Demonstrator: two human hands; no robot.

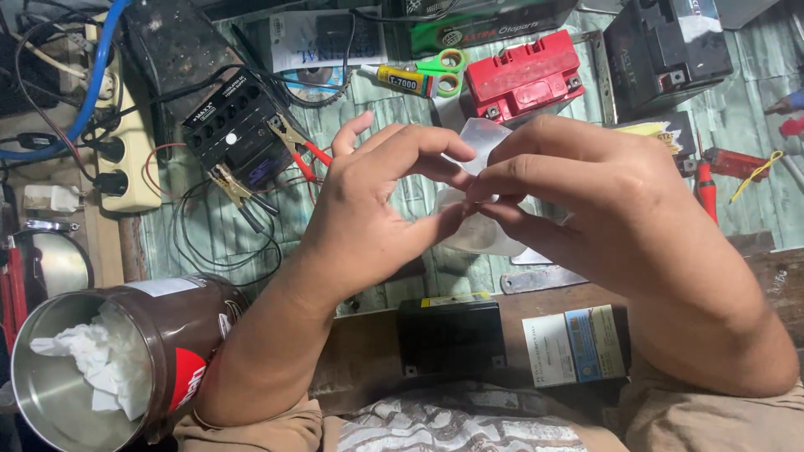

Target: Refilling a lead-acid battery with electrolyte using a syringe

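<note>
Both the left hand (368, 209) and right hand (603, 201) pinch a thin clear plastic piece (484, 142) above the bench (754, 109); uneven pulling could tear it or drop it.

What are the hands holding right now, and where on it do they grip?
Both hands, left hand and right hand, pinch a thin translucent plastic piece between fingertips near its middle, above the bench.
</note>
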